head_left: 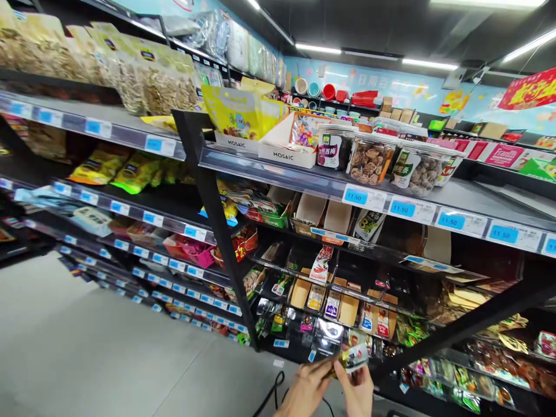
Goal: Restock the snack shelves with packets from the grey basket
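Note:
Low in the head view, a small snack packet [355, 357], white with gold and dark printing, is held up in front of the lower shelves. My right hand [358, 389] pinches it from the right, thumb on the near side. From the left, my left hand [306, 383] closes its fingers on the packet's gold end, partly covering it. Behind the hands, small wrapped snacks sit in clear bins, with a tray of yellow sachets [315, 296], purple sachets [332, 305] and a red-and-white packet [321, 263] above them.
Clear jars of dried fruit [371, 156] and yellow pouches [238, 113] stand on the top shelf, above price tags [365, 197]. Black slanted posts [221, 231] frame the racks. A black cable [274, 389] hangs beside my left hand. Grey floor [108, 353] lies to the left.

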Available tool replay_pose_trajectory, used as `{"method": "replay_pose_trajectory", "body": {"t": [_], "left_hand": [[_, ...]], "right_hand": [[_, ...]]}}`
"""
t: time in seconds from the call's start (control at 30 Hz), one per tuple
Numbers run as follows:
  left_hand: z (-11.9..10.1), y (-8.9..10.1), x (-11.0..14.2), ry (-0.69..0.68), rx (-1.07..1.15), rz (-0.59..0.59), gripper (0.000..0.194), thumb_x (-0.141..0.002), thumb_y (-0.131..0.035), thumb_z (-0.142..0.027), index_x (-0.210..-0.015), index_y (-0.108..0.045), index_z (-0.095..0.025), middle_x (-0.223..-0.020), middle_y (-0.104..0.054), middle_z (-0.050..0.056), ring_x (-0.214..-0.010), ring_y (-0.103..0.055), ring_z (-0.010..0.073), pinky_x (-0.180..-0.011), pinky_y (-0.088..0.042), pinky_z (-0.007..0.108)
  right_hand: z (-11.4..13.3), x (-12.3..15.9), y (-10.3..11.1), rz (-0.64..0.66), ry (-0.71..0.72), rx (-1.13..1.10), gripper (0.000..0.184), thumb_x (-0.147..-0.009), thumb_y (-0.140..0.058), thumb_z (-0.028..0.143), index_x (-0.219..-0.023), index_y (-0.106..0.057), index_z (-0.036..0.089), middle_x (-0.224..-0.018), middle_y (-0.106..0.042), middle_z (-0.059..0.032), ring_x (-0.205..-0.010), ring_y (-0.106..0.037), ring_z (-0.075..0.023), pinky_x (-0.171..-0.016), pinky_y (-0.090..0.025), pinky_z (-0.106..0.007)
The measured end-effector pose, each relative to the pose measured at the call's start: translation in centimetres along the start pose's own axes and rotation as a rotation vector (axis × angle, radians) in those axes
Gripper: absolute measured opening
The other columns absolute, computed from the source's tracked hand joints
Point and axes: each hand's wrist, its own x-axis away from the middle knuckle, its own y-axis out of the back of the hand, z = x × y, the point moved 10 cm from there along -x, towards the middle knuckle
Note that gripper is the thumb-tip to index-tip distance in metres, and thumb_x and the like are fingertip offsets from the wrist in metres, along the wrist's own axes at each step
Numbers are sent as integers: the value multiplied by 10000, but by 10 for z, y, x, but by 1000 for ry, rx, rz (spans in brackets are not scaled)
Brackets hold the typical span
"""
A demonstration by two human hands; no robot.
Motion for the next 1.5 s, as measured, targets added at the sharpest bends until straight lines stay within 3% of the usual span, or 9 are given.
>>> {"method": "replay_pose_trajectory", "body": {"t": [0.13,0.27,0.4,0.53,0.67,0.93,1.27,1.5], "left_hand": [[26,19,1,169,74,10,457,-881,-590,-190,-1278,-754,-347,-1206,-799,28,-1078,-775,257,-980,-623,347],[54,40,0,399,152,-41,402,-867,-687,-449,-1208,-782,-259,-1091,-811,86,-1035,-744,306,-929,-627,397],[41,45,-22,375,489,-4,547,-862,-665,-651,-1161,-754,-202,-962,-781,83,-861,-733,259,-776,-638,357],[13,47,-51,336,793,60,702,-882,-559,-781,-1175,-684,-156,-845,-739,68,-602,-674,194,-501,-576,292],[4,64,-70,325,838,-12,695,-864,-597,-778,-1147,-685,-150,-870,-747,79,-691,-712,219,-520,-598,289],[-7,92,-79,338,902,-139,690,-841,-637,-771,-1097,-715,-135,-953,-777,117,-883,-759,281,-669,-652,328],[-7,95,-82,329,1006,-140,653,-883,-663,-692,-1197,-674,-119,-997,-767,115,-721,-747,237,-494,-614,293],[-8,98,-81,338,1008,-147,683,-849,-678,-725,-1159,-681,-117,-1023,-764,119,-711,-739,229,-456,-598,277]], "right_hand": [[-5,-7,-18,47,-28,-13,670,-508,-983,465,-1067,-735,193,-999,-801,-115,-903,-762,-271,-786,-639,-358],[14,-12,-34,76,12,-29,585,-576,-951,512,-1030,-768,191,-996,-800,-117,-843,-737,-235,-762,-623,-337],[48,-14,-55,87,39,69,459,-683,-866,595,-838,-793,169,-825,-772,-76,-742,-677,-198,-690,-569,-290],[80,-22,-73,61,92,52,457,-680,-869,589,-835,-804,164,-734,-720,-39,-645,-578,-150,-599,-493,-249],[104,-30,-87,50,136,24,433,-696,-866,575,-813,-799,163,-689,-659,-15,-576,-461,-112,-482,-374,-215],[133,-38,-113,120,156,-55,380,-763,-833,546,-782,-806,167,-638,-565,17,-534,-391,-96,-437,-311,-222],[138,-42,-128,181,138,-83,359,-750,-839,538,-789,-803,183,-645,-592,12,-540,-403,-102,-444,-309,-237],[133,-44,-129,202,118,-69,370,-749,-841,554,-814,-811,191,-645,-606,15,-533,-402,-101,-464,-316,-251]]}}
